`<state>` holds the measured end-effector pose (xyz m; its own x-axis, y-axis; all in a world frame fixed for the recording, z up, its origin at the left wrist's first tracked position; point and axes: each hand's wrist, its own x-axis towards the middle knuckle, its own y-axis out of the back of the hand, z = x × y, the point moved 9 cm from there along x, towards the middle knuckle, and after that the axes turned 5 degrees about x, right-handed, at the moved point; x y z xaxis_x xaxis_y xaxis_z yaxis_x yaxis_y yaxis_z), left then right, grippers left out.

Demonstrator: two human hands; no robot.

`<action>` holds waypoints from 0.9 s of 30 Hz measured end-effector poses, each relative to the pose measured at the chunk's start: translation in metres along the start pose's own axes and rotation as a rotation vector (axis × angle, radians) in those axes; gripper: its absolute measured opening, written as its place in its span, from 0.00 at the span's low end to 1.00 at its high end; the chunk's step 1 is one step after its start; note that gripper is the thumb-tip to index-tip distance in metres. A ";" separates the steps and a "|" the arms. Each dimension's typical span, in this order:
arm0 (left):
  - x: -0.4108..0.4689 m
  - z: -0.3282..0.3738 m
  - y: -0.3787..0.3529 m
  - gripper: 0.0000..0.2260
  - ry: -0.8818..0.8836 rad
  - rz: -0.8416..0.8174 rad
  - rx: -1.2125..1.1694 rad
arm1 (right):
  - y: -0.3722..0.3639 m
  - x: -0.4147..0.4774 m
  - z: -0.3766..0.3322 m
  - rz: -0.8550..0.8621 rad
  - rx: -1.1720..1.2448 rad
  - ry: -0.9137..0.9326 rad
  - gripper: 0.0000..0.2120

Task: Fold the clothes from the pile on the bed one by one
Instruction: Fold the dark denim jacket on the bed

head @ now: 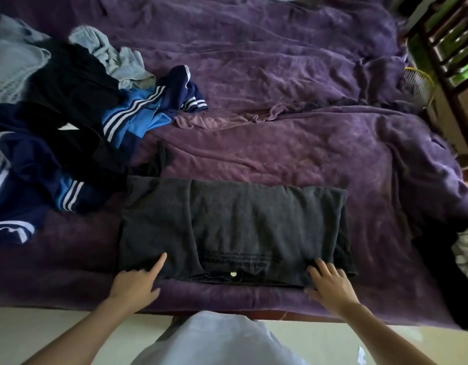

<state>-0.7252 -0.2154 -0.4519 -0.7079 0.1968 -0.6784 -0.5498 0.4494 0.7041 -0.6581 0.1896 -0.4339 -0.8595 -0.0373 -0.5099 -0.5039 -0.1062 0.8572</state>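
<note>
A dark grey shirt [254, 222] lies partly folded into a wide band on the purple bedspread [280, 75], close to the near edge of the bed. My left hand [135, 281] rests at the shirt's near left corner, its index finger stretched out onto the cloth. At the near right corner, my right hand [329, 281] lies with straight spread fingers on the fabric's edge. The pile of clothes [56, 122] sits to the left: black, navy and blue striped sportswear and pale denim.
A wooden shelf unit [448, 48] stands past the bed's right side, with a white and yellow racket-like object [418, 85] beside it. A crumpled light cloth [467, 248] lies at the right edge. Pale floor [30, 330] runs along the bed's near side.
</note>
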 end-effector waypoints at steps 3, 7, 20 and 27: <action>-0.004 0.010 0.043 0.28 0.005 0.260 -0.049 | 0.022 0.009 0.012 0.092 0.085 -0.104 0.19; -0.001 0.037 0.089 0.29 -0.052 0.520 -0.092 | 0.019 0.026 0.025 0.053 0.200 -0.282 0.27; 0.025 -0.004 0.023 0.51 0.322 0.102 -0.067 | -0.031 0.022 0.067 0.029 1.484 -0.985 0.36; 0.032 -0.029 0.093 0.32 0.217 0.394 -0.196 | 0.090 0.068 0.105 0.311 1.676 -0.531 0.17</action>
<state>-0.8118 -0.1925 -0.4014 -0.9433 0.1236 -0.3081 -0.2802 0.2010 0.9387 -0.7712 0.2817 -0.3838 -0.6928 0.4720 -0.5452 0.4174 0.8790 0.2305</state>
